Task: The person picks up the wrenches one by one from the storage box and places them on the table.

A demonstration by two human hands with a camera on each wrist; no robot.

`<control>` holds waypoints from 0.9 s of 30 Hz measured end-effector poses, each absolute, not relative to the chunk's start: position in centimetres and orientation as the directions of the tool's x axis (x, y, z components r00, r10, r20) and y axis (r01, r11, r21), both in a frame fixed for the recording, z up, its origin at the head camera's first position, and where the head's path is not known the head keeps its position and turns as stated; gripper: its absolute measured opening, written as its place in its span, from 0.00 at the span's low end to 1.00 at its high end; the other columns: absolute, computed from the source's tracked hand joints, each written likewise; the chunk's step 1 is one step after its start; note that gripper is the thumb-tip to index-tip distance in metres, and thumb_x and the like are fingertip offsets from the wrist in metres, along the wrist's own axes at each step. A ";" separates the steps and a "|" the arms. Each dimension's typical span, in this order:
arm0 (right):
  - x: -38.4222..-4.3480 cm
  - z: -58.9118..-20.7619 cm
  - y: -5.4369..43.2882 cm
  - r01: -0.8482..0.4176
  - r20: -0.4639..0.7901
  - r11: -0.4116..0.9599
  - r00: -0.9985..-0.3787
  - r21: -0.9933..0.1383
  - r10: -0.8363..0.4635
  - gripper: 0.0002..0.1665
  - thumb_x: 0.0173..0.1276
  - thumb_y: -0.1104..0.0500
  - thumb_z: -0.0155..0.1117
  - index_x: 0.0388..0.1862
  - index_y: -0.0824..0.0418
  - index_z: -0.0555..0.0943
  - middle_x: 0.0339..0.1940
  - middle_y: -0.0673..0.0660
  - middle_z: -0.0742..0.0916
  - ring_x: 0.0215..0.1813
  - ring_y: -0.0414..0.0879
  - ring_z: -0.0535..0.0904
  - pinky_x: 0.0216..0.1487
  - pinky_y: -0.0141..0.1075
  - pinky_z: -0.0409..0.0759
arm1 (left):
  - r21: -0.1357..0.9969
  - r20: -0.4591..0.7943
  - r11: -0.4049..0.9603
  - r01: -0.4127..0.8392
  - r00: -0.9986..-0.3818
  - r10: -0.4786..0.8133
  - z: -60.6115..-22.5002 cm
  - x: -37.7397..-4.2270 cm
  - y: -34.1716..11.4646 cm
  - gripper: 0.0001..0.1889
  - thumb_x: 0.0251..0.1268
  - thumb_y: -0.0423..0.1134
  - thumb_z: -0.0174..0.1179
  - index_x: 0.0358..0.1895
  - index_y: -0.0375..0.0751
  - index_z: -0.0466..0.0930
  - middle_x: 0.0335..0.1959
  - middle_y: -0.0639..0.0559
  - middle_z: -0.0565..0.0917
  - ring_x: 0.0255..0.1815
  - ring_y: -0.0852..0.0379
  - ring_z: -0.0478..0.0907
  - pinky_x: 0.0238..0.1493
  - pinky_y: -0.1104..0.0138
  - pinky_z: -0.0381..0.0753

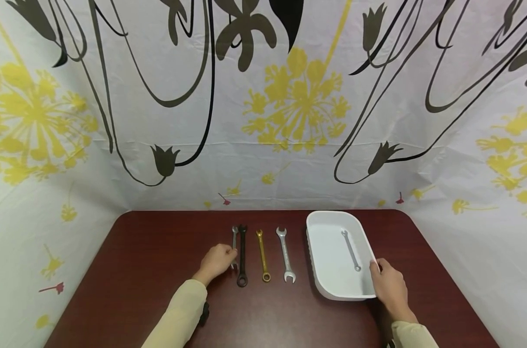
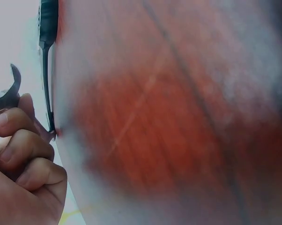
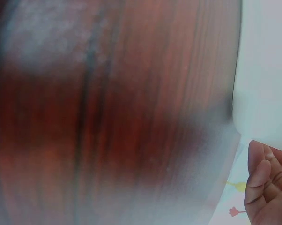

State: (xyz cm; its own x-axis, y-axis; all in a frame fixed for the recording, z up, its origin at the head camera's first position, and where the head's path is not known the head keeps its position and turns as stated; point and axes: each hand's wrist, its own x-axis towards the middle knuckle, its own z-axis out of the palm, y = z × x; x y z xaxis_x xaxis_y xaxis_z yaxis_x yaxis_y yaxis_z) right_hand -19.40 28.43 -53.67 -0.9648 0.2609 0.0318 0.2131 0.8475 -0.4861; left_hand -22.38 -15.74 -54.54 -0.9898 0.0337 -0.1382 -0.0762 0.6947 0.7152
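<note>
My left hand [image 1: 218, 262] grips a small silver wrench [image 1: 235, 235] at the left end of the row, its fingers covering the middle of the shaft. In the left wrist view the open-end jaw of that wrench [image 2: 10, 96] sticks out past the curled fingers [image 2: 26, 150]. Close on its right lies a black combination wrench [image 1: 242, 256]. On the right, a white plastic bin [image 1: 333, 278] has a small silver combination wrench [image 1: 352, 251] lying inside. My right hand [image 1: 389, 285] pinches the bin's right rim, thumb toward the inside.
Farther right in the row lie a gold combination wrench [image 1: 263, 256] and a larger silver open-end wrench [image 1: 285, 256], between the black wrench and the bin. All rest on a dark red-brown table [image 1: 159, 256]. A patterned cloth [image 1: 202, 125] hangs behind the table's back edge.
</note>
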 end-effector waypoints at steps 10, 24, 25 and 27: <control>-19.4 -53.7 28.5 0.216 0.024 0.843 -0.965 -0.492 0.261 0.28 0.76 0.46 0.38 0.54 0.67 0.74 0.50 0.75 0.81 0.44 0.70 0.79 0.38 0.57 0.73 | 0.671 -0.173 0.741 -0.029 -0.978 0.119 -54.8 -22.2 -15.8 0.24 0.70 0.43 0.48 0.11 0.51 0.59 0.09 0.59 0.59 0.12 0.61 0.54 0.17 0.69 0.53; -19.4 -53.7 28.5 0.221 0.014 0.841 -0.965 -0.493 0.262 0.30 0.77 0.46 0.37 0.55 0.68 0.73 0.50 0.75 0.81 0.44 0.69 0.79 0.38 0.57 0.73 | 0.639 -0.212 0.768 -0.045 -0.970 0.120 -54.6 -22.3 -16.1 0.25 0.69 0.43 0.47 0.09 0.51 0.59 0.08 0.59 0.60 0.12 0.61 0.54 0.18 0.69 0.53; -19.4 -53.7 28.5 0.221 0.012 0.841 -0.965 -0.493 0.261 0.30 0.77 0.45 0.37 0.55 0.68 0.73 0.50 0.76 0.81 0.44 0.69 0.79 0.38 0.57 0.73 | 0.638 -0.216 0.769 -0.048 -0.969 0.119 -54.5 -22.3 -16.2 0.25 0.69 0.43 0.48 0.09 0.51 0.59 0.08 0.59 0.60 0.13 0.61 0.54 0.18 0.69 0.53; -19.4 -53.7 28.5 0.221 0.012 0.840 -0.965 -0.496 0.261 0.30 0.77 0.45 0.37 0.55 0.68 0.74 0.50 0.76 0.81 0.45 0.70 0.79 0.39 0.57 0.73 | 0.629 -0.219 0.776 -0.047 -0.968 0.119 -54.4 -22.3 -16.3 0.25 0.69 0.44 0.48 0.09 0.52 0.59 0.08 0.59 0.59 0.13 0.61 0.54 0.18 0.69 0.53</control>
